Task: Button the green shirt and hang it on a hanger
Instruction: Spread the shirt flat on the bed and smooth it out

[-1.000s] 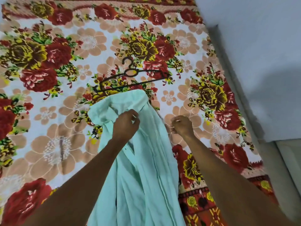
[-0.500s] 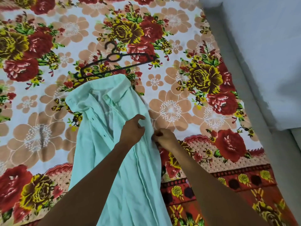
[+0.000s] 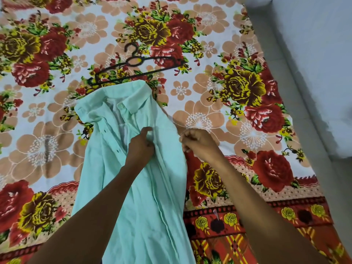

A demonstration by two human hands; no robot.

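Green shirt point(image 3: 133, 187) first, though the biggest thing in the room is the floral bedsheet point(image 3: 47, 149) it lies on, all red and yellow roses and tan blossoms on white, with a dark red patterned border along the near edge. To the right runs a pale grey wall point(image 3: 314, 73). The shirt, a pale mint colour, is spread lengthwise on the sheet with its collar pointing away from the person and its front open; small dark marks, buttons or buttonholes, I cannot tell which, run down the left placket. Just beyond the collar lies a thin black hanger point(image 3: 137, 70), flat on the sheet, its hook pointing away, its lower bar touching or nearly touching the collar edge. Two bare forearms reach in from below. The left hand point(image 3: 141, 145) sits on the middle of the shirt front, its fingers curled and pinching the fabric near the placket. The right hand point(image 3: 198, 143) is at the shirt's right edge, fingers curled into a pinch on the cloth there.
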